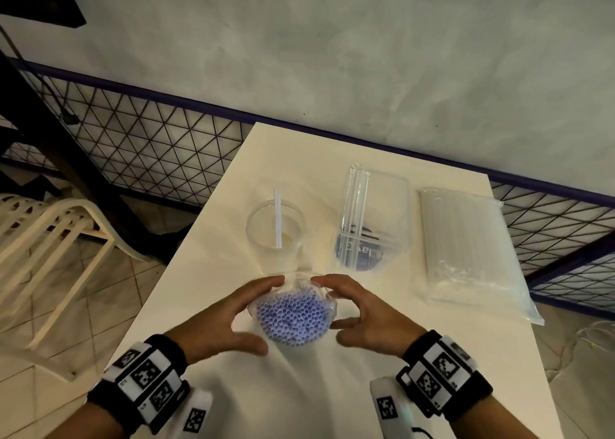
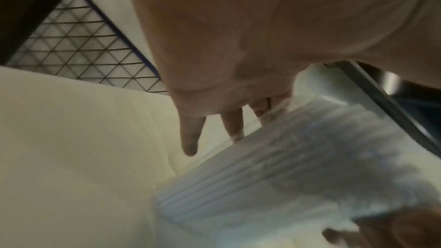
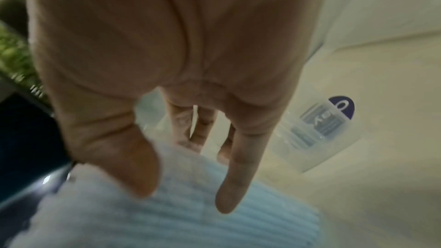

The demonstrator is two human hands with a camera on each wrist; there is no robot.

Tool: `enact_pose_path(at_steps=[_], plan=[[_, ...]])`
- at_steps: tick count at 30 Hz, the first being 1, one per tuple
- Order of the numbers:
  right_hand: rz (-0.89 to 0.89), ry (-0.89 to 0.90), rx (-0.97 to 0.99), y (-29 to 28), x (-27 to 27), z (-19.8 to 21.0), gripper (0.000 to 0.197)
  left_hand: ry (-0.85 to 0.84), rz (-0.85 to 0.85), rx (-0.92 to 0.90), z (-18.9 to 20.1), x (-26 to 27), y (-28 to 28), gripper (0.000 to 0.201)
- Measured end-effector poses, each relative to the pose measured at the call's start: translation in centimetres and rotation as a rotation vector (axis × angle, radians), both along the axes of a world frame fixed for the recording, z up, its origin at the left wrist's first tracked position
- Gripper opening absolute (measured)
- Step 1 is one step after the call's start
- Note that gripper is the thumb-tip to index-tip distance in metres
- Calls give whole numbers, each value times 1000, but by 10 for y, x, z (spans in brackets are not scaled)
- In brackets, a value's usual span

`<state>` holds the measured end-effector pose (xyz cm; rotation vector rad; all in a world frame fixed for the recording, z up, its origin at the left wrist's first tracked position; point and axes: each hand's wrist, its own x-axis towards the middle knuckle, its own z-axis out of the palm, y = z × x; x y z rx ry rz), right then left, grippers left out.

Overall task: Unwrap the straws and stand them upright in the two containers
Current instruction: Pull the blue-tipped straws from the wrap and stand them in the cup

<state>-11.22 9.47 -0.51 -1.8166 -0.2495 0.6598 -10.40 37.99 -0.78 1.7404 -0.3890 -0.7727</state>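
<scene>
A bundle of purple straws [image 1: 294, 319] in clear wrap stands on end near the front of the white table [image 1: 233, 388], and I see its tips from above. My left hand [image 1: 271, 314] cups its left side and my right hand [image 1: 326, 302] cups its right side, fingers curled over the wrap. In the left wrist view the fingertips [image 2: 235, 135] touch the blurred bundle [image 2: 298, 167]. Behind it stands a round clear cup [image 1: 275, 225] holding one white straw [image 1: 278, 219]. To the right, a clear rectangular container [image 1: 396, 212] with a purple label holds a few clear straws [image 1: 357, 205].
A sealed bag of clear straws [image 1: 466, 249] lies at the table's right side. White plastic chairs [image 1: 50, 239] stand on the floor to the left. A black mesh railing [image 1: 149, 145] runs behind the table, below a grey wall.
</scene>
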Motion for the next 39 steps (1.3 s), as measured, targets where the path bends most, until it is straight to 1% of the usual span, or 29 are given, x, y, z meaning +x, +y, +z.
enact_pose_path(at_steps=[2,3,5,7,10,14,17,19,26,30,32,33,37,38,39], plan=[[9,-75,-67,7,-4,-5,89,-126,9,157,-8,-2,-4,109],[-19,-120,-100,11,-5,-9,91,-194,57,183,-11,-2,-8,109],[-113,-215,-127,22,-5,-15,93,-275,199,132,-15,0,-17,97],[-214,-296,-109,29,-4,-17,86,-295,325,55,-14,1,-26,83],[-310,-326,-34,29,0,-14,78,-304,417,21,-5,3,-31,73],[-304,-304,-49,26,-2,-22,74,-249,405,14,-7,1,-31,73],[-319,-280,-25,28,-4,-28,67,-206,406,55,-20,1,-31,73],[-312,-289,-43,28,-4,-32,63,-182,401,86,-30,2,-30,71],[-332,-225,-152,29,-9,-60,45,-135,399,220,-63,-5,-29,55],[-333,-212,-206,30,-9,-68,43,-130,406,246,-67,-9,-34,50],[-327,-216,-220,31,-9,-71,42,-107,404,235,-66,-9,-34,53],[-324,-213,-226,31,-8,-71,41,-94,401,218,-64,-8,-34,58],[-298,-207,-250,32,-9,-72,35,-85,339,111,-51,-1,-39,92],[-299,-211,-253,33,-9,-73,35,-73,324,99,-49,-1,-41,93],[-307,-210,-251,35,-10,-74,36,-63,319,105,-48,-2,-43,89]])
